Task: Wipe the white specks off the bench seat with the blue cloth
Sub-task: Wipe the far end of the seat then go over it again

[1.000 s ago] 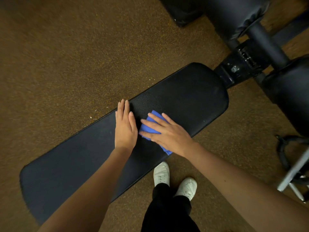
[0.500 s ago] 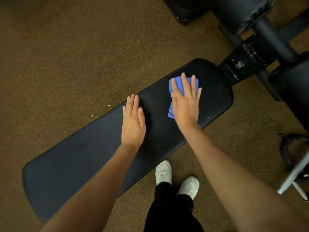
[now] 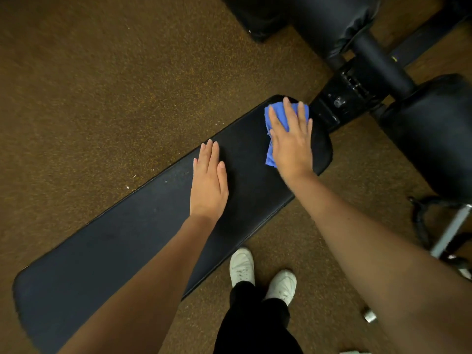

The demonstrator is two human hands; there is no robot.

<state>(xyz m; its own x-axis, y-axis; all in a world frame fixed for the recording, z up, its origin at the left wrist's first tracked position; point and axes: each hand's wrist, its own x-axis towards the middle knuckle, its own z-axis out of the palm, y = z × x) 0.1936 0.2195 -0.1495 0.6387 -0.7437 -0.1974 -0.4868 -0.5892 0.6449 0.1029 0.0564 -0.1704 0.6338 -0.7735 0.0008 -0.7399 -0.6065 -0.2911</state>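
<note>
- The bench seat (image 3: 143, 241) is a long black pad that runs from the near left to the far right across brown speckled carpet (image 3: 89, 85).
- The blue cloth (image 3: 274, 135) lies crumpled on the far right end of the seat, close to its rounded edge.
- The right hand (image 3: 291, 141) presses flat on the cloth; its fingers (image 3: 287, 111) are straight and spread, and they reach over the cloth's far edge. Blue shows beyond the fingertips and along the hand's left side.
- The left hand (image 3: 209, 182) rests palm down on the bare seat, to the left of the cloth and apart from it. Its fingers are straight and close together and hold nothing.
- A few small white specks (image 3: 166, 181) show on the seat left of the left hand, near the far edge. More pale specks lie on the carpet just beyond that edge.
- Past the right end of the seat, a black metal bracket (image 3: 339, 103) joins it to a dark bar and black padded rollers (image 3: 434, 129) on the far right.
- Two white shoes (image 3: 241, 267) under black trousers (image 3: 255, 320) stand on the carpet at the near side of the seat, between the two forearms.
- A grey metal tube (image 3: 452, 228) slants in at the right edge, over a dark curved part that I cannot make out.
</note>
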